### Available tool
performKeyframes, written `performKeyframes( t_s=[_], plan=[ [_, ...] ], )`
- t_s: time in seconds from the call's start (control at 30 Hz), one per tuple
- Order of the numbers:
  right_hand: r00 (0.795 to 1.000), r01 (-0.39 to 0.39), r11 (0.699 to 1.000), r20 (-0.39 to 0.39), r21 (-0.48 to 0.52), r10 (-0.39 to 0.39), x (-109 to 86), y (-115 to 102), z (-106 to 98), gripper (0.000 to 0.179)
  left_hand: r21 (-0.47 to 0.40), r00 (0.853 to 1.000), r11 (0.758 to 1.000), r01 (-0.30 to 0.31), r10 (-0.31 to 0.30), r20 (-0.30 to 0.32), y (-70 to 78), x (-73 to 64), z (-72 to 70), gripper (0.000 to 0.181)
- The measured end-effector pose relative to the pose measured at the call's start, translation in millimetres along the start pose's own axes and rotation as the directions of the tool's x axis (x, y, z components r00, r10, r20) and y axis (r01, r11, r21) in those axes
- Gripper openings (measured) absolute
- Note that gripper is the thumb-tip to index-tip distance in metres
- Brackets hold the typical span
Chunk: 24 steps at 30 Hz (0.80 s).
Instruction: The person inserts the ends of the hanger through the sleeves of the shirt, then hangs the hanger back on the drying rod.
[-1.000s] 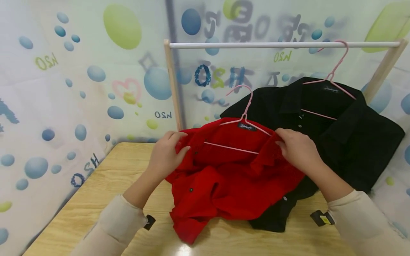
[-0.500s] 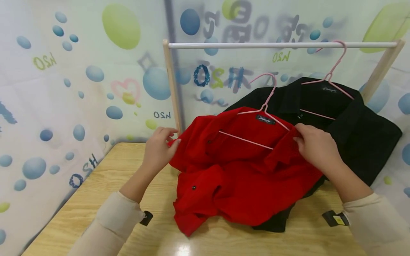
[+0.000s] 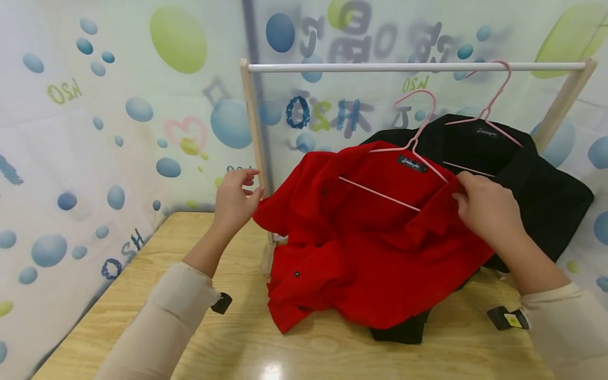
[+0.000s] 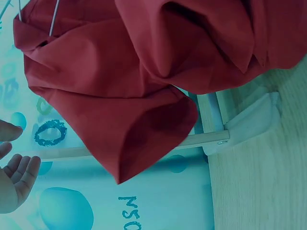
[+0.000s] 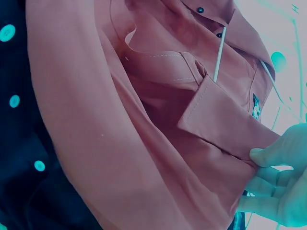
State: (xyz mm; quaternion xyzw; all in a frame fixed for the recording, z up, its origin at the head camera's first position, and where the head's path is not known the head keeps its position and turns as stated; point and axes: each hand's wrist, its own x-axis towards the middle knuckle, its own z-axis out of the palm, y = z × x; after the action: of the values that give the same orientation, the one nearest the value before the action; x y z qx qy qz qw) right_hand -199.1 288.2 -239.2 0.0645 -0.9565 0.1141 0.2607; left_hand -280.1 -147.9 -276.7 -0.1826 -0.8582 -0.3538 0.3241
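A red shirt [image 3: 375,264] hangs on a pink hanger [image 3: 415,138], its collar open and a dark label inside the neck. My right hand [image 3: 491,208] pinches the shirt by its collar side, thumb on top; the right wrist view shows the thumb [image 5: 264,155] on the red cloth. My left hand [image 3: 235,203] is raised beside the sleeve end. In the left wrist view its fingers [image 4: 24,167] are loosely bent and apart from the sleeve [image 4: 96,120]. The hanger's hook stands free, below the white rail [image 3: 332,68].
A black shirt [image 3: 556,195] hangs behind on another pink hanger [image 3: 489,108], hooked over the rail at the right. The rack has wooden posts [image 3: 252,121] and stands on a wood-grain table [image 3: 190,237]. A patterned cloth [image 3: 114,68] covers the wall.
The red shirt and its hanger have moved up and to the right with my right hand. My left hand has let go of the shirt's left side and risen slightly.
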Motion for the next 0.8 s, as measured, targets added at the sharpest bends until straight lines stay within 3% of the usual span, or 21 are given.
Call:
performKeyframes(
  t_s=[0.23,0.43,0.67,0.8],
  plan=[
    [1.000,-0.023,1.000,-0.019,-0.009,0.023,10.1,-1.1,-11.0,0.024,-0.107,0.995,0.989,0.098,-0.096,0.022,-1.6,21.1,7.1,0.047],
    [0.998,-0.052,0.998,-0.030,-0.020,0.051,20.7,-1.2,-20.3,0.025,-0.159,0.979,0.967,0.202,-0.205,-0.005,0.9,33.9,11.6,0.051],
    [0.995,-0.094,0.994,-0.041,-0.056,0.091,39.2,-3.7,-30.3,0.029,-0.182,0.954,0.939,0.293,-0.274,0.124,-3.7,48.4,16.4,0.066],
    [0.991,-0.137,0.988,-0.020,-0.078,0.135,51.9,-7.7,-36.2,0.034,-0.165,0.955,0.943,0.288,-0.271,0.116,-6.7,51.2,20.7,0.058]
  ],
)
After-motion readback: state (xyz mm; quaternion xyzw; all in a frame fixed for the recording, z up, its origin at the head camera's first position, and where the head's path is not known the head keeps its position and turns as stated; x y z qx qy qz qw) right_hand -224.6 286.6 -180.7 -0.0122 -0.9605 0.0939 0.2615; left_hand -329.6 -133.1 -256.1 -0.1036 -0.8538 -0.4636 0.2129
